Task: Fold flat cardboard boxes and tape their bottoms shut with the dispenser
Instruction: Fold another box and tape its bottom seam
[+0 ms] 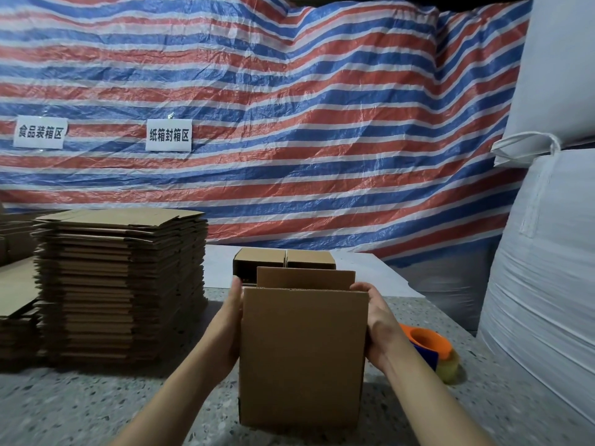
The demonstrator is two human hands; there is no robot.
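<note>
Two hands, left hand (230, 320), right hand (375, 320), hold one box (302, 355); one dispenser (431, 349).

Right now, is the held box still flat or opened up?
Opened up: the box stands on the table, its far flap apart behind the near wall.

Dim indoor light from above; soft shadows beneath the box stack (122, 284); wide-angle bending at edges; focus fairly sharp.

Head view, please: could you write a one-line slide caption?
Both hands, left hand and right hand, hold an upright cardboard box beside flat stacked boxes and a tape dispenser.
</note>
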